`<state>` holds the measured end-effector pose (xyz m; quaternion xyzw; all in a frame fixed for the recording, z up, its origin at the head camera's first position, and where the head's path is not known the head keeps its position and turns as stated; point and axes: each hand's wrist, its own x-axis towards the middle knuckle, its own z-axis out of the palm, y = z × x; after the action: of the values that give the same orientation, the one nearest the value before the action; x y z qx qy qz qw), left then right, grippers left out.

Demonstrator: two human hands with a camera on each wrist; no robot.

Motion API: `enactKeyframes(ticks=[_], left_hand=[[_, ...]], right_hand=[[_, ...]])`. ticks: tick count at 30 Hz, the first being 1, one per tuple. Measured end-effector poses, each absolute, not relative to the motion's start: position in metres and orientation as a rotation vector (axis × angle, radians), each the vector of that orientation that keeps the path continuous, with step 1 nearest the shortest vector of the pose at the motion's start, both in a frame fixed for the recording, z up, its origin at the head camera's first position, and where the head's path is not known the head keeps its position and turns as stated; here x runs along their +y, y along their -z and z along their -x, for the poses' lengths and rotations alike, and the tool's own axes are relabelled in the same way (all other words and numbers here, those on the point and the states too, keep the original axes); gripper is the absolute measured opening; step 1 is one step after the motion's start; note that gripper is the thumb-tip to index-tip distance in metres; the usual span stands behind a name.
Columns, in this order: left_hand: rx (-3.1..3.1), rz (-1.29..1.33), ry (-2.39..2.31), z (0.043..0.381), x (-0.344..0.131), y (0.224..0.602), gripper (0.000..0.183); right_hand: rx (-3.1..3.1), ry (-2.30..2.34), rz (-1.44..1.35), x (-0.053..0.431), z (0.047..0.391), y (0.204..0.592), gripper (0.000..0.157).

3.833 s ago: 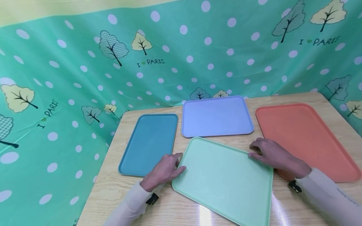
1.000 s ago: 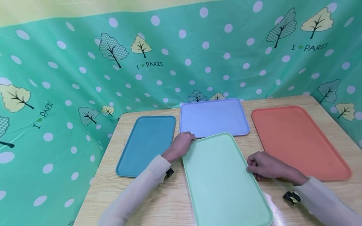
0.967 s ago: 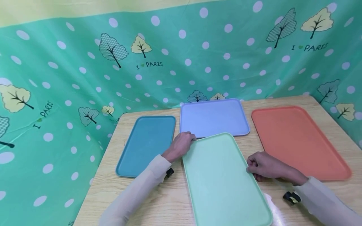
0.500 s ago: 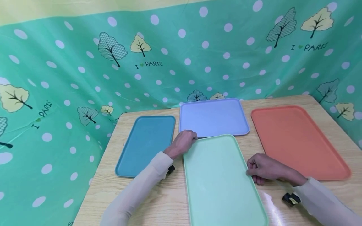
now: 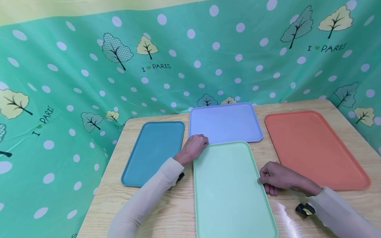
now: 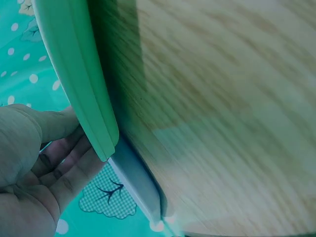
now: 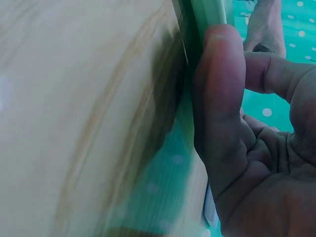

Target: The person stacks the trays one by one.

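Observation:
A light green rectangular tray (image 5: 232, 193) with a low rim lies lengthwise before me. My left hand (image 5: 193, 148) grips its far left corner; in the left wrist view the thumb and fingers meet around the green corner (image 6: 81, 81). My right hand (image 5: 278, 177) pinches the right long edge between thumb and curled fingers, with the other fingers tucked below. In the right wrist view a finger of the right hand (image 7: 222, 118) covers much of the tray's edge (image 7: 212, 12). The tray's far edge sits close to the near edge of a lavender tray (image 5: 226, 122).
A teal tray (image 5: 156, 153) lies at the left and a larger coral tray (image 5: 315, 150) at the right. They rest on a light wood table (image 5: 160, 211). A green dotted cloth (image 5: 178, 43) with printed trees hangs behind and to the left.
The green tray has turned from a slanted, wide position to nearly lengthwise. My left hand has moved from its left side to its far corner, my right hand along the right edge.

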<state>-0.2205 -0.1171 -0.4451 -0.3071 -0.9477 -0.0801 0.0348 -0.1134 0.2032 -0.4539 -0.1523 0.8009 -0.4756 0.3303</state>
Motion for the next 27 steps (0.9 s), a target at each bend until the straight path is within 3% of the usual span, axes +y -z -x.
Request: enactKeyframes(ticks=[27], left_hand=[[-2.703,1.055,-0.129,0.2166,-0.1118,0.4537,0.018]], right_hand=[[2.051,1.249,0.346,0.1994,0.1129,0.4554,0.026]])
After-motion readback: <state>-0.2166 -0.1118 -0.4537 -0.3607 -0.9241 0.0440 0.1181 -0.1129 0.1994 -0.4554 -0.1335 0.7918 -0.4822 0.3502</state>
